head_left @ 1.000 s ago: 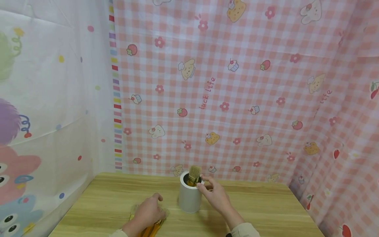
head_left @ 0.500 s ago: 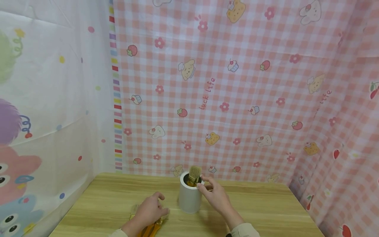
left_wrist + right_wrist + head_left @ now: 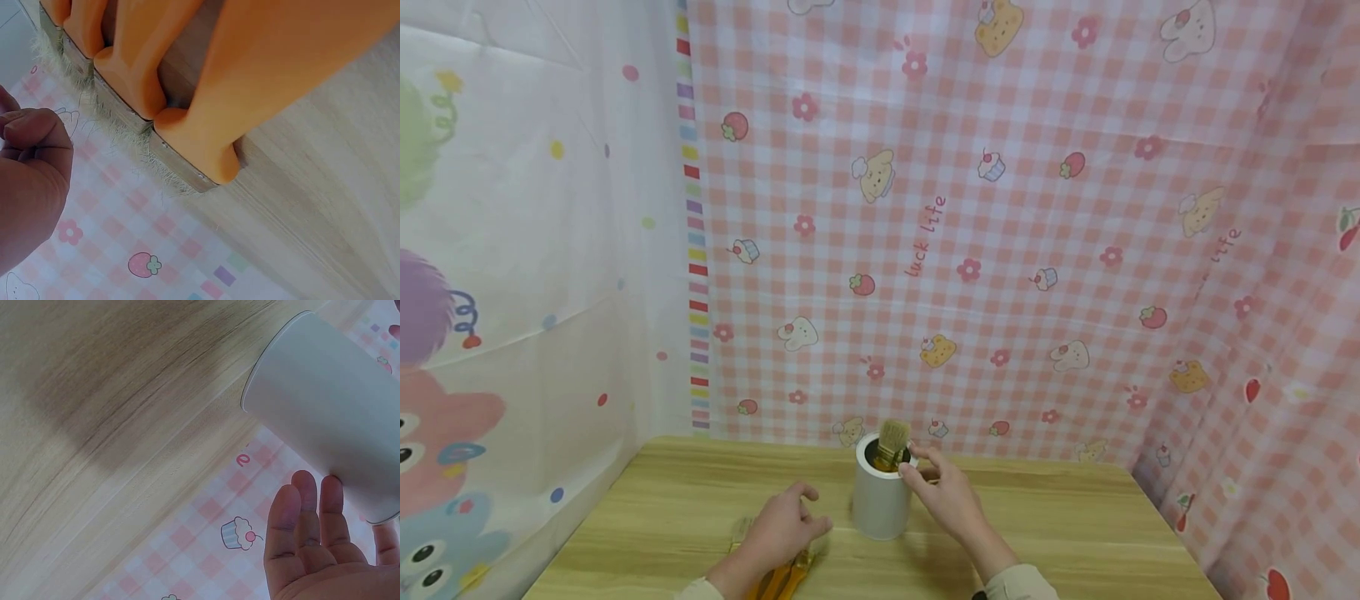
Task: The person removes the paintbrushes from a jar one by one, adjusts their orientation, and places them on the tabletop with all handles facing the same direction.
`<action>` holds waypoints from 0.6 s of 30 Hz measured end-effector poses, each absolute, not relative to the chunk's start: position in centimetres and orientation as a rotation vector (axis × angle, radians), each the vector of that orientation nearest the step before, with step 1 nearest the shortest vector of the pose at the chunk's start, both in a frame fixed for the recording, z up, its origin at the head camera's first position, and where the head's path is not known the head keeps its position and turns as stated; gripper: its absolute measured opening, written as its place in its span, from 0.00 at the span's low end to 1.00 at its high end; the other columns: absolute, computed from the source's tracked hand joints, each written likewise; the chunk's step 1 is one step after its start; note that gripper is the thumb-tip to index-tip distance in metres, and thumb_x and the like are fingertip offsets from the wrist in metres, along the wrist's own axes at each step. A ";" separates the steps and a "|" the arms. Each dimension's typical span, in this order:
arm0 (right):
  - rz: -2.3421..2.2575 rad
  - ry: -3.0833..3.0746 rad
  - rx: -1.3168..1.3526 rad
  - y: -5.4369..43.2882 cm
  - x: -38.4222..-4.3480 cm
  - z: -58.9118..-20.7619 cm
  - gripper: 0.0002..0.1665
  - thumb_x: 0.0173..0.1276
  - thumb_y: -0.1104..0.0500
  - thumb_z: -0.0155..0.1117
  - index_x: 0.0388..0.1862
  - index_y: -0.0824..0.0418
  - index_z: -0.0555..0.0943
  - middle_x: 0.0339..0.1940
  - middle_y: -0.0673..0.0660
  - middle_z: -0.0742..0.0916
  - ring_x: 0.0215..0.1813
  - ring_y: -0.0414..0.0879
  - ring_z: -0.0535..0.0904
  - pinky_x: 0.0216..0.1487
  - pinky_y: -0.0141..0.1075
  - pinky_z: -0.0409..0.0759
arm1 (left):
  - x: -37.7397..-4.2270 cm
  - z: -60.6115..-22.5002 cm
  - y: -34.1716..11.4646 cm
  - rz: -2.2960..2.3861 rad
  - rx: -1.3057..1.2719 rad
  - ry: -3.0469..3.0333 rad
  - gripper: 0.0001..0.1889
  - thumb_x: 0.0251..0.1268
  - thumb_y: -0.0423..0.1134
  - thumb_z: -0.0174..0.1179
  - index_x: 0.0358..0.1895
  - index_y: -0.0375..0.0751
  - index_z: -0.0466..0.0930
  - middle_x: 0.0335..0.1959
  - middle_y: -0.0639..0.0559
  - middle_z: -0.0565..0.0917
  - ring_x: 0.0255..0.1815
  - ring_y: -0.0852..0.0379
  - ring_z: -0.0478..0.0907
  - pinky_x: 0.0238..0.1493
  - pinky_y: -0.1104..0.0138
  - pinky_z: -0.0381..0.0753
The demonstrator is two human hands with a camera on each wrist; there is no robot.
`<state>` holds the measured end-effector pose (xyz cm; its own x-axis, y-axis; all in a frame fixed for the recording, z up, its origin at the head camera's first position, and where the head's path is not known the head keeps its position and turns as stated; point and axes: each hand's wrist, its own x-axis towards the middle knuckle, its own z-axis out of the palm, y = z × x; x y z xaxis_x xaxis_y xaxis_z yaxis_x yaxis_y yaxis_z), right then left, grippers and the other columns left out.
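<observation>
Upright on the table stands a light grey cylindrical holder (image 3: 882, 506) with a dark inside. A paintbrush (image 3: 894, 437) sticks out of it, bristles up. My right hand (image 3: 951, 496) is at the holder's right side, thumb and index at the rim. In the right wrist view, the other fingers (image 3: 286, 515) lie fairly straight beside the wall, a fingertip against it. Several paintbrushes with orange handles (image 3: 250, 69) lie side by side on the table. Over them, my left hand (image 3: 775, 531) hovers with loosely bent fingers and nothing held, partly hiding them.
The wooden table (image 3: 1037, 533) reaches back to a pink checked curtain (image 3: 925, 250) with cartoon prints. A white printed sheet (image 3: 535, 250) hangs at the left, and more pink cloth (image 3: 1285, 358) hangs at the right.
My left hand has risen slightly, its thumb moving a little to the right and apart from the fingers. My right hand and the holder have stayed put.
</observation>
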<state>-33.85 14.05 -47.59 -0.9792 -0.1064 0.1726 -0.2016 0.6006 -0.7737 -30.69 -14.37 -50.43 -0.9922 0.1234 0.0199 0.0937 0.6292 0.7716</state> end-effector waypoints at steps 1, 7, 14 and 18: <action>1.330 -2.714 0.262 14.1 -33.9 -47.6 0.30 0.79 0.33 0.62 0.73 0.40 0.79 0.59 0.56 0.92 0.61 0.53 0.88 0.52 0.56 0.86 | -30.7 -50.4 -14.4 1.328 0.184 2.808 0.27 0.70 0.44 0.73 0.63 0.31 0.77 0.28 0.51 0.82 0.25 0.57 0.77 0.28 0.63 0.77; 1.325 -2.719 0.259 14.1 -33.8 -47.6 0.30 0.79 0.33 0.62 0.73 0.40 0.79 0.59 0.56 0.92 0.61 0.53 0.88 0.53 0.56 0.86 | -30.7 -50.0 -14.2 1.365 0.180 2.811 0.27 0.71 0.43 0.72 0.64 0.30 0.76 0.27 0.51 0.81 0.24 0.57 0.75 0.27 0.64 0.75; 1.323 -2.716 0.261 14.1 -33.7 -47.6 0.30 0.79 0.33 0.62 0.74 0.41 0.79 0.58 0.56 0.92 0.61 0.53 0.88 0.53 0.56 0.86 | -30.8 -49.3 -14.2 1.399 0.185 2.812 0.30 0.71 0.46 0.73 0.65 0.30 0.76 0.29 0.51 0.81 0.26 0.56 0.76 0.30 0.64 0.77; 1.324 -2.715 0.260 14.1 -33.7 -47.5 0.30 0.79 0.33 0.62 0.74 0.41 0.79 0.58 0.56 0.92 0.61 0.53 0.88 0.53 0.56 0.86 | -30.8 -48.9 -14.2 1.412 0.171 2.817 0.29 0.70 0.45 0.73 0.65 0.30 0.76 0.29 0.51 0.81 0.26 0.56 0.76 0.30 0.63 0.78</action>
<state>-33.74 14.05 -47.53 -0.9793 -0.1052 0.1728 -0.2009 0.6052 -0.7703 -30.78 -14.15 -48.89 -0.9941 0.0902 0.0608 0.1027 0.5937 0.7981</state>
